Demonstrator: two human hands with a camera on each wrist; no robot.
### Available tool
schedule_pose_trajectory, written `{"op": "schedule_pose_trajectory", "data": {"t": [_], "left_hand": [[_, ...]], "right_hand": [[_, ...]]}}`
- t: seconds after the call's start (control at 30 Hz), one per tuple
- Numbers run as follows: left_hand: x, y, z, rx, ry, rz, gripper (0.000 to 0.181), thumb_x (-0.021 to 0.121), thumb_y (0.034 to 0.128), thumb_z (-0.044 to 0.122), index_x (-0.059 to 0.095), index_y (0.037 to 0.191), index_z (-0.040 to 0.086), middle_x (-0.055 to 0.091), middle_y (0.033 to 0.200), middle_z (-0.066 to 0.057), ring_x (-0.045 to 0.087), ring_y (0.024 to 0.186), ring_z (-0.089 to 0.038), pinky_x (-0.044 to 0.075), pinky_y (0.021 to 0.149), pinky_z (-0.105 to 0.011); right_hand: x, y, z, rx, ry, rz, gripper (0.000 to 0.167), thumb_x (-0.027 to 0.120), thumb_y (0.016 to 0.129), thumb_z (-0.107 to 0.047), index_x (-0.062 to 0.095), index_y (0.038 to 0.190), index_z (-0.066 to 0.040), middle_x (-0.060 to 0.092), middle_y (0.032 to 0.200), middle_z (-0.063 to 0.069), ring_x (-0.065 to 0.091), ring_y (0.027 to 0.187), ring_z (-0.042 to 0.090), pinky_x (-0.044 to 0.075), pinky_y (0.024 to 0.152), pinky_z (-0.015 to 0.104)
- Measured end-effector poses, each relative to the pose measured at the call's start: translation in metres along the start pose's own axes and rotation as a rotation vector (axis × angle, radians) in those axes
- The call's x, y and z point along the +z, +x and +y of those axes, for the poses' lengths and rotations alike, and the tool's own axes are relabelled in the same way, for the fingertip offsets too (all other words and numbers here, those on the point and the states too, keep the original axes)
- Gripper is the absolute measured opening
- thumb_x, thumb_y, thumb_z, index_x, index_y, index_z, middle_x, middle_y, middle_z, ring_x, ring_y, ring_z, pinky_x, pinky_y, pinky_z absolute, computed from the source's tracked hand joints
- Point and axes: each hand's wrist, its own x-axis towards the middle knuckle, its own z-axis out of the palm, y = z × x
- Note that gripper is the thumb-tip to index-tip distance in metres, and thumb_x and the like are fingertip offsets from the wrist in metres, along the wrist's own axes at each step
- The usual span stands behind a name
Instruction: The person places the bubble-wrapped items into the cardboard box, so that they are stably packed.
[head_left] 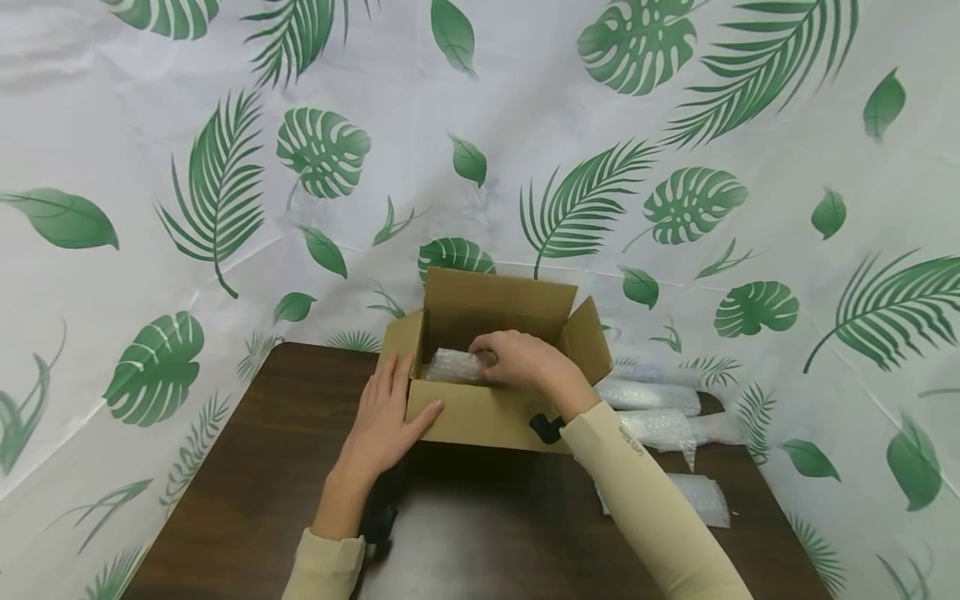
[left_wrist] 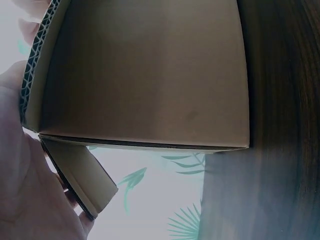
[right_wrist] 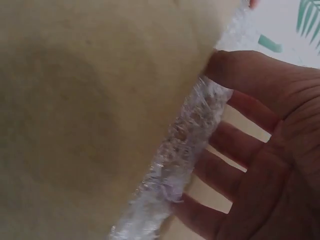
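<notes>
Head view: from where I stand, the job looks partway through. The cardboard box sits at the middle of the frame on the dark counter, its back flap and side flaps standing open, so closing it is not done. One bubble-wrapped roll lies at the box's mouth, just inside the front edge, and the right hand has it, fingers curled round one end; the right wrist view puts the thumb on one side and the other fingers opposite. The left hand lies against the box's left front corner, fingers straight and a little spread, thumb apart, steadying it, I'd guess, and holding no roll.

Several more wrapped bundles lie outside, right of centre, one partly behind the right sleeve. Whether the roll is going in or coming out, and how many lie deeper inside, I can't tell.
</notes>
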Motion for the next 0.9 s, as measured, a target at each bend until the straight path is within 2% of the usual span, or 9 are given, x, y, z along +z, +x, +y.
{"op": "schedule_pose_trajectory", "data": {"t": [0.2, 0.33, 0.5, 0.7, 0.9], "left_hand": [[-0.001, 0.002, 0.002, -0.005, 0.006, -0.007, 0.100, 0.056, 0.1028, 0.070, 0.014, 0.175, 0.015, 0.010, 0.181, -0.018, 0.013, 0.168, -0.040, 0.012, 0.134, -0.064], [-0.001, 0.002, 0.003, -0.012, 0.012, -0.012, 0.100, 0.056, 0.1025, 0.070, 0.014, 0.175, 0.015, 0.009, 0.181, -0.018, 0.012, 0.168, -0.040, 0.012, 0.134, -0.065], [-0.001, 0.001, 0.003, -0.011, 0.020, -0.005, 0.100, 0.057, 0.1024, 0.069, 0.014, 0.175, 0.015, 0.011, 0.180, -0.019, 0.013, 0.167, -0.042, 0.013, 0.133, -0.066], [0.000, 0.000, 0.002, -0.015, 0.034, -0.009, 0.100, 0.056, 0.1023, 0.070, 0.014, 0.175, 0.016, 0.011, 0.180, -0.019, 0.013, 0.167, -0.041, 0.014, 0.133, -0.066], [-0.002, 0.001, 0.003, -0.026, 0.030, -0.023, 0.101, 0.056, 0.1018, 0.071, 0.014, 0.175, 0.015, 0.011, 0.181, -0.019, 0.012, 0.168, -0.041, 0.013, 0.133, -0.066]], "right_hand": [[0.006, 0.003, 0.008, -0.009, 0.029, -0.032, 0.036, 0.069, 0.107, -0.020, 0.069, 0.143, -0.017, 0.070, 0.142, 0.007, 0.068, 0.127, 0.026, 0.056, 0.107, 0.048], [0.006, 0.001, 0.011, 0.015, 0.023, -0.017, 0.042, 0.068, 0.107, -0.024, 0.065, 0.148, -0.016, 0.066, 0.148, 0.009, 0.064, 0.135, 0.029, 0.053, 0.111, 0.051], [0.002, -0.006, 0.016, 0.058, 0.021, 0.069, 0.050, 0.067, 0.108, -0.034, 0.059, 0.154, -0.017, 0.057, 0.157, 0.011, 0.057, 0.144, 0.032, 0.049, 0.116, 0.054], [0.000, -0.021, 0.022, 0.031, 0.007, 0.171, 0.048, 0.069, 0.107, -0.036, 0.062, 0.150, -0.018, 0.062, 0.153, 0.008, 0.061, 0.140, 0.030, 0.052, 0.112, 0.054], [-0.007, -0.049, 0.022, 0.012, -0.015, 0.310, 0.043, 0.073, 0.104, -0.033, 0.067, 0.144, -0.021, 0.066, 0.146, 0.004, 0.062, 0.138, 0.028, 0.053, 0.111, 0.054]]}}
